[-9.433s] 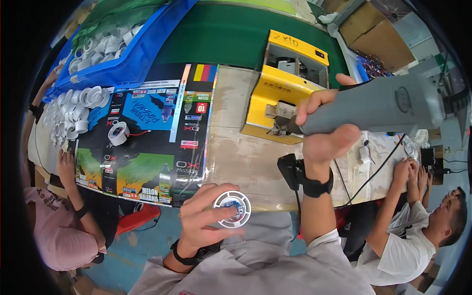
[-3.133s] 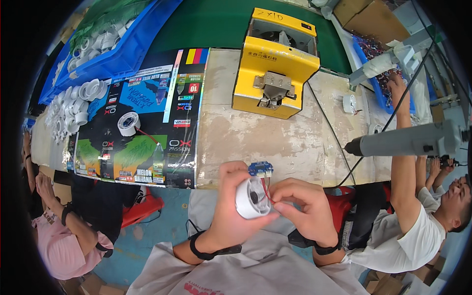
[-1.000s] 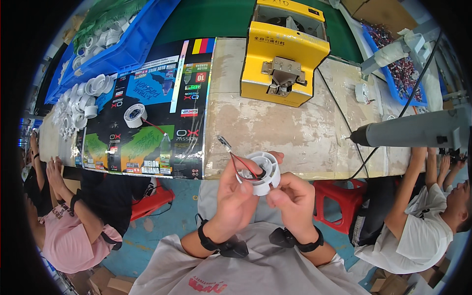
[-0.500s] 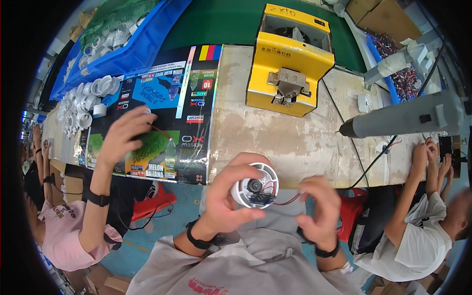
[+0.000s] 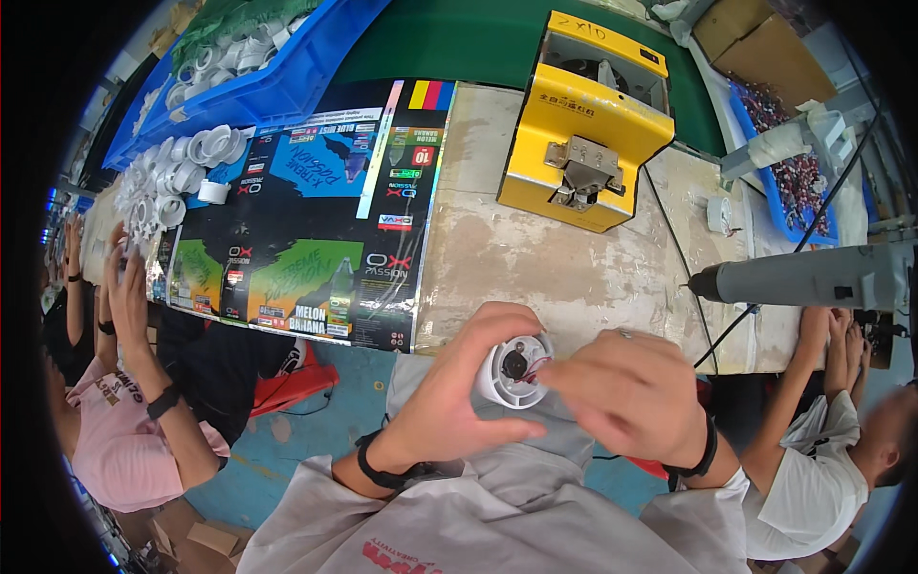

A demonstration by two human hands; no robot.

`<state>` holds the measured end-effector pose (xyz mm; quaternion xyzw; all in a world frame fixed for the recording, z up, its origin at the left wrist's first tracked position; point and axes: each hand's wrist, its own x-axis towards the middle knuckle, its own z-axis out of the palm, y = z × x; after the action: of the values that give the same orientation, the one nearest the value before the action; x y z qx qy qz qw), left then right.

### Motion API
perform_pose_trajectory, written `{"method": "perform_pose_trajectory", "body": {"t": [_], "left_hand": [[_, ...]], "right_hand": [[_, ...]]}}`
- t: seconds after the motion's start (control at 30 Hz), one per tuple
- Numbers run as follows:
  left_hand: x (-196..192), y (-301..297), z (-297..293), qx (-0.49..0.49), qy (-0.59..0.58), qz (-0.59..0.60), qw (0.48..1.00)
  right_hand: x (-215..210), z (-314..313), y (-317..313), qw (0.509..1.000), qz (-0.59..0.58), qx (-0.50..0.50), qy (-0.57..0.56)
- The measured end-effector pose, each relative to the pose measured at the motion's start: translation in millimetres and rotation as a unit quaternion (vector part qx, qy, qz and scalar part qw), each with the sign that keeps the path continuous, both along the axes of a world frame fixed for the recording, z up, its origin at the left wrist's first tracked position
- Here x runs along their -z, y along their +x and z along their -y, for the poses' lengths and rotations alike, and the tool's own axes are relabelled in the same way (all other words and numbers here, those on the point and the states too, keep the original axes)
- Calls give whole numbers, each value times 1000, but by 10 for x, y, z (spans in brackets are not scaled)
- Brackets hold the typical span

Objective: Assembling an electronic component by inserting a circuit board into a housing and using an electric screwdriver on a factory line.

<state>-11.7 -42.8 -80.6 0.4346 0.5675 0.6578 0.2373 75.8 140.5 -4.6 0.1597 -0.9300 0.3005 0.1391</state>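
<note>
My left hand (image 5: 449,407) is wrapped round a white round plastic housing (image 5: 491,385), held just off the table's near edge with its open side up. Inside sits a dark round part (image 5: 514,362), with thin red wires (image 5: 532,371) beside it. My right hand (image 5: 636,392) reaches in from the right, its fingers bent together and slightly blurred. The fingertips pinch the wires at the housing's right rim and cover part of its inside.
A yellow screw-feeder machine (image 5: 583,134) stands ahead; a grey electric screwdriver (image 5: 803,279) juts in at right. A blue bin (image 5: 277,100) and loose white rings (image 5: 167,187) lie left. Another white part (image 5: 719,215) rests beyond the screwdriver. Co-workers sit on both sides.
My right hand has moved left to the housing and its fingers have closed in on the wires. The co-worker's hand at left has drawn back from the printed sheet.
</note>
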Motion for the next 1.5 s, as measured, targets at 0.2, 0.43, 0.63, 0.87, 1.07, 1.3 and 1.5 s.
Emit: {"method": "perform_pose_trajectory", "body": {"t": [0.2, 0.43, 0.63, 0.87, 1.07, 1.3, 1.5], "left_hand": [[-52, 93, -52, -68, -54, 105, 991], [-173, 23, -121, -28, 9, -12, 1000], [-108, 166, -121, -24, 54, 108, 992], [-187, 61, -146, -42, -2, -39, 998], [-175, 112, -179, -130, -2, -126, 984], [-93, 104, -211, -157, 46, -210, 964], [-191, -6, -205, -101, -10, -261, 960]], "right_hand": [[-12, -149, -118, 949, 173, -92, -247], [-3, -78, -152, 988, 68, -46, -129], [27, -49, -186, 993, 2, -35, -116], [174, -80, -73, 992, 3, -15, -127], [190, -119, -63, 986, 51, -12, -159], [202, -111, -36, 985, 62, -7, -159], [220, -73, 7, 993, 22, 15, -111]]}}
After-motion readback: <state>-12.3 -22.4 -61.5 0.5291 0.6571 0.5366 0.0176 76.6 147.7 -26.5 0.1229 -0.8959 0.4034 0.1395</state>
